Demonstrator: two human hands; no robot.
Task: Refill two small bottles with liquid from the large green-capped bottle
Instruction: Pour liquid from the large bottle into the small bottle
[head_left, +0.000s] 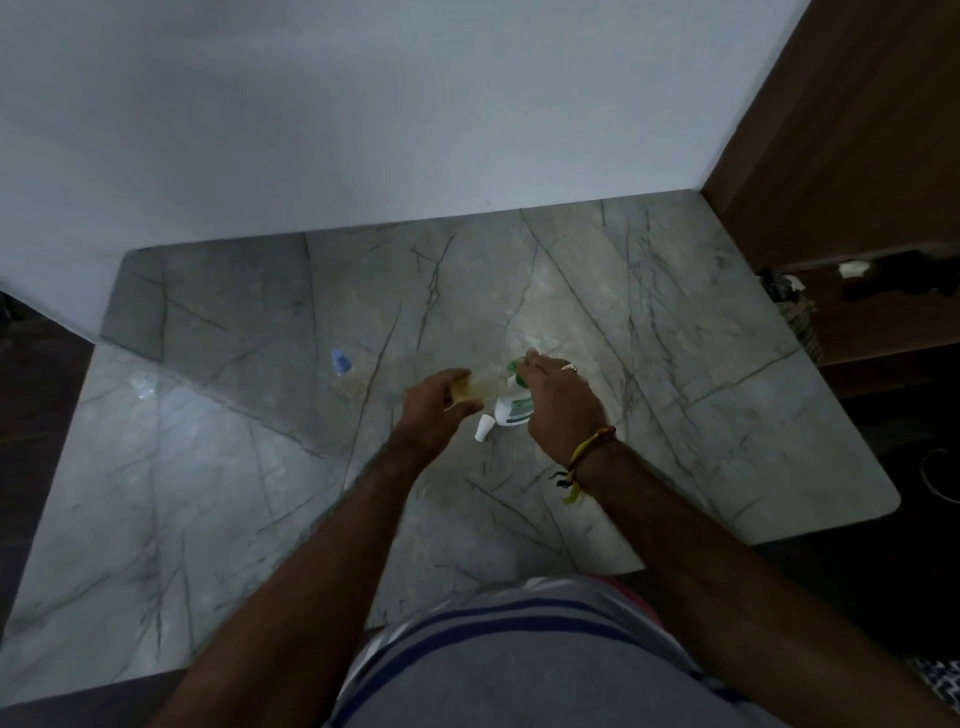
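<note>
**Both hands at the bottles near the middle of the table**

We see a grey marble table (675, 322) set against a pale wall (363, 104), viewed from above. Near its middle, the left hand (434, 402) is wrapped around a small clear bottle (475, 387) holding yellowish liquid, tipped on its side with its mouth pointing right. The right hand (563, 402) is closed over the large bottle (514, 408), a white one with a green label, which stands on the table just beside the small one. Its green cap (514, 369) shows under the right fingers, and the small bottle's mouth meets it there; the view is too blurred for us to tell whether the cap is on or off. A small white cap (483, 427) lies on the table, touching or nearly touching the base of the large bottle. A second small bottle (340, 362) with a blue top stands well apart to the left. The right wrist wears a yellow and red thread band (587, 452), and a ring (570, 367) shows on one finger.
</note>
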